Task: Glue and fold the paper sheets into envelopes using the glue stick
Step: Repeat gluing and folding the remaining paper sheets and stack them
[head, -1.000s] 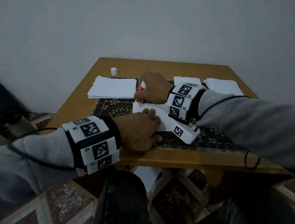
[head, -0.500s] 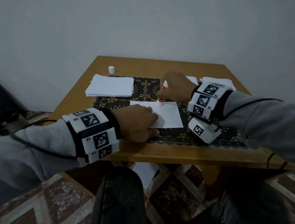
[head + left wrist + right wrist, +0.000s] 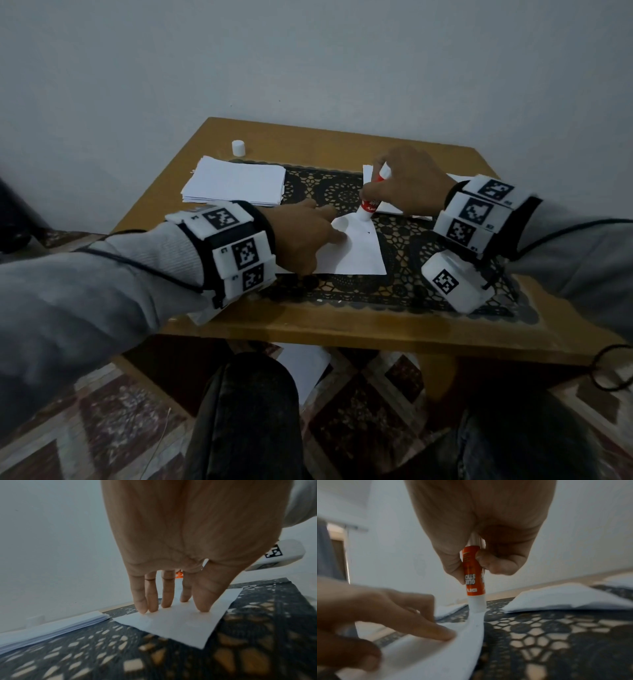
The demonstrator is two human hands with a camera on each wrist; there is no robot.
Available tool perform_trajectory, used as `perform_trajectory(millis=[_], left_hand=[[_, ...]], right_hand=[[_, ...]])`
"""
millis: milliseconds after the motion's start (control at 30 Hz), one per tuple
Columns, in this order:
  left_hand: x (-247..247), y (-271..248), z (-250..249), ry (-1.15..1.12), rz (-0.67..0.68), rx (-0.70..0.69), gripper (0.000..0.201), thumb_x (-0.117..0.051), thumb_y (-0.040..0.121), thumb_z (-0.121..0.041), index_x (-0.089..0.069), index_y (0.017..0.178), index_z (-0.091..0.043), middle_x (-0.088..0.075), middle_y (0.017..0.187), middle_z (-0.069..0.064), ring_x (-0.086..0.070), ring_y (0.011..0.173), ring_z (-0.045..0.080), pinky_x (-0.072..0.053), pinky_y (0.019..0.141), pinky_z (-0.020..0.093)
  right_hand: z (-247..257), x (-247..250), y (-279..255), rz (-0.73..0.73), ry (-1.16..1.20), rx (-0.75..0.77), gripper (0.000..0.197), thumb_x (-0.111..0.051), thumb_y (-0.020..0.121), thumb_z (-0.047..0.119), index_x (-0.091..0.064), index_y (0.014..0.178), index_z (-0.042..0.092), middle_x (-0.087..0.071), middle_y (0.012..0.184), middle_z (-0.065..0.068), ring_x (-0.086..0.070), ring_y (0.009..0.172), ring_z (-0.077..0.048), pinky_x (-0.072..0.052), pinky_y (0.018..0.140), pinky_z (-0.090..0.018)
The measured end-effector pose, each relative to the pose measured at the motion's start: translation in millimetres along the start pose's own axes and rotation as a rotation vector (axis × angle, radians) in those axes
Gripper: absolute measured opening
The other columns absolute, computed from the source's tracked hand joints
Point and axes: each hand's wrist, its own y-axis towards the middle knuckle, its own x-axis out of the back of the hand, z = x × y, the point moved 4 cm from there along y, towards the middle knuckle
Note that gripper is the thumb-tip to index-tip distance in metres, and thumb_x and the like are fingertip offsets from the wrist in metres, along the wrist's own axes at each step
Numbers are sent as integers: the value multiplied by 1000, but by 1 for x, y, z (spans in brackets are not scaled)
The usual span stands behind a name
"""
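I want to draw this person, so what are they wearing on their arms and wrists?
Both arms have light grey ribbed sleeves. Each wrist wears a black band covered in white blocks printed with black-and-white square code patterns. A white box with one code hangs under the right wrist. Thin black cables run along both sleeves.

White paper sheet [image 3: 356, 251] flat on mat, orange glue stick [image 3: 372, 199] tip-down (uncapped) at its far corner
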Motion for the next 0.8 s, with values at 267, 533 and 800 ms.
perform_trajectory(millis=[267, 533, 800], left_hand=[[8, 9, -2, 46, 112, 24, 74, -54, 91, -19, -14, 152, -31, -25, 140, 13, -31, 125, 36, -39, 98, 46], [15, 16, -9, 66, 172, 73, 79, -58, 89, -15, -11, 153, -27, -21, 147, 17, -26, 133, 39, -38, 101, 49], [17, 19, -11, 67, 177, 76, 84, -63, 86, -12, -14, 152, -29, -20, 149, 15, -30, 133, 37, -38, 105, 46]], right_hand=[[9, -8, -8, -28, -56, 86, 18, -69, 77, 29, -58, 75, 14, -58, 79, 0, -51, 75, -17, -35, 55, -25], [10, 7, -14, -143, -66, 98, 20, -69, 77, 25, -58, 77, 9, -58, 75, -2, -52, 71, -19, -33, 52, -26], [9, -12, -22, -27, 23, 72, 19, -68, 80, 24, -53, 69, 22, -54, 78, 4, -48, 72, -14, -34, 55, -23]])
